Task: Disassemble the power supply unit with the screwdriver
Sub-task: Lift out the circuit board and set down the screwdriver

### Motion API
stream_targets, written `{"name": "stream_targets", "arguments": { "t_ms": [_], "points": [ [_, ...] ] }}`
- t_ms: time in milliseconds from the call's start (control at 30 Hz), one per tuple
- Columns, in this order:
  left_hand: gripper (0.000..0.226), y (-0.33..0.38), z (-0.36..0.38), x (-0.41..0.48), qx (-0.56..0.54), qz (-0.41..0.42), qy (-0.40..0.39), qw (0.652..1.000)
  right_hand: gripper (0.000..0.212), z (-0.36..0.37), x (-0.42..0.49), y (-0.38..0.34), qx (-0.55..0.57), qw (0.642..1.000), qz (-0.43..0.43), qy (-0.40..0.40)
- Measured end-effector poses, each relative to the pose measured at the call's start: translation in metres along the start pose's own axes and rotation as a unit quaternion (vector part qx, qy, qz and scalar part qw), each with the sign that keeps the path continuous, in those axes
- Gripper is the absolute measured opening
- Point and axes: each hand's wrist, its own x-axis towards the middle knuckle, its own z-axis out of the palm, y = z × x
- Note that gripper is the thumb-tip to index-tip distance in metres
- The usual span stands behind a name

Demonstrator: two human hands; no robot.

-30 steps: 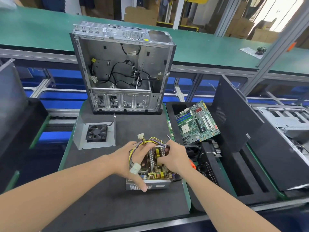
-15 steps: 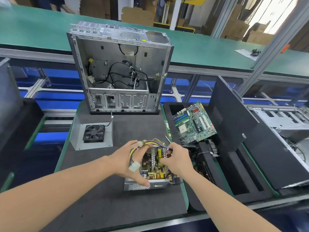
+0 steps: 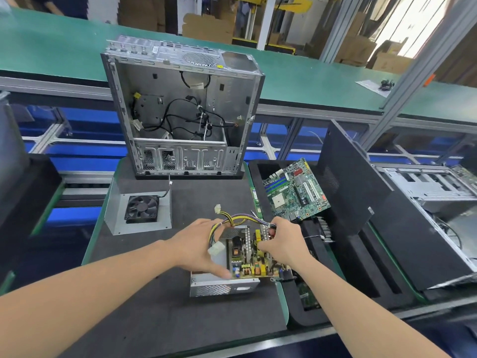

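Note:
The power supply unit's metal housing (image 3: 222, 286) lies open on the dark mat near its front right edge. Its circuit board (image 3: 247, 264), with yellow and copper parts, sits tilted in the housing and sticks out over the right side. My left hand (image 3: 193, 244) holds the housing's left side, thumb at the front edge, fingers up by the yellow and black wire bundle (image 3: 237, 218) and a white connector (image 3: 216, 248). My right hand (image 3: 284, 244) grips the board's right edge. No screwdriver is plainly visible.
The unit's cover with a black fan (image 3: 140, 210) lies to the left. An open computer case (image 3: 180, 104) stands behind. On the right, a black foam tray (image 3: 361, 267) holds a green motherboard (image 3: 296, 192), a heatsink (image 3: 322, 228) and a black side panel (image 3: 361, 192).
The circuit board has come up and shifted right out of the housing under my right hand. My left hand stays on the housing's left side.

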Motion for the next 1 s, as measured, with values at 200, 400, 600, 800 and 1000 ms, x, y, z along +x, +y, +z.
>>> {"name": "stream_targets", "arguments": {
  "t_ms": [200,400,600,800,1000],
  "points": [
    [0.116,-0.003,0.005,0.004,0.081,0.047,-0.015,0.996,0.036,-0.005,-0.001,0.006,0.001,1.000,0.026,0.010],
    [0.084,-0.002,0.002,0.004,0.065,0.031,0.009,0.997,0.033,-0.027,0.002,0.009,0.001,0.998,0.054,0.030],
    [0.042,0.005,-0.018,0.011,-0.089,0.008,0.057,0.994,0.038,-0.064,0.007,-0.002,-0.003,0.997,0.054,0.054],
    [0.027,0.013,-0.040,0.021,-0.250,0.007,0.108,0.962,0.037,-0.091,0.016,-0.033,0.030,0.996,0.036,0.081],
    [0.024,0.009,-0.067,0.028,-0.321,-0.031,0.198,0.925,0.038,-0.078,0.048,-0.078,0.078,0.994,-0.021,0.076]
  ]
}}
